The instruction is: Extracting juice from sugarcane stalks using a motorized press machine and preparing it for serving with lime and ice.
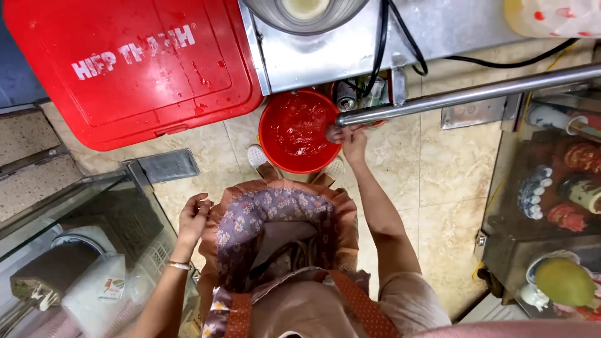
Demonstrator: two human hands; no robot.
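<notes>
Head view only. Right hand is extended forward and down, its fingers closed around the near end of a long steel bar; I read this as a firm grip, though the fingertips themselves are hidden behind the bar. That bar runs from the hand away to the right edge of the frame, its long axis nearly level, rising slightly. Directly left of the grip, touching or just beside it, sits a red bucket of reddish liquid on the tiled floor, below the front edge of a steel machine. Left hand hangs well apart, by the apron, fingers curled loosely and holding nothing I can make out. A red cooler lid lies at the far left.
</notes>
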